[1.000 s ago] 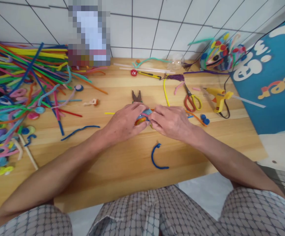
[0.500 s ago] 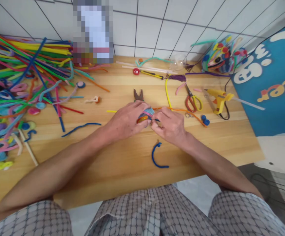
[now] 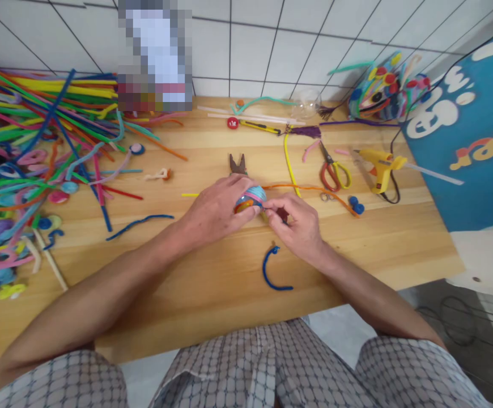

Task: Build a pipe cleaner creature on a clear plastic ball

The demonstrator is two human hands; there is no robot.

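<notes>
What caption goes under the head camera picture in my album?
Left hand holds a colorful round craft, right hand at its edge.

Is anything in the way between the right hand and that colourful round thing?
Nothing visible is: the right hand has its fingertips at the edge of the colourful round thing, which the left hand holds.

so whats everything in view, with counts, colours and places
wrapped ball: one, multicoloured, centre
pipe cleaners: many, mixed colours, mostly heaped left
pliers: one, dark, beyond the ball
scissors: one pair, red and yellow, right
glue gun: one, yellow, far right
utility knife: one, yellow, back centre
clear sphere: one, colourless, back
craft figure: one, multicoloured, back right
signboard: one, blue, right edge
table: one, light wood, beneath
wall tiles: many, white, back
left hand: one, bare, holding the ball
right hand: one, bare, beside the ball
</notes>
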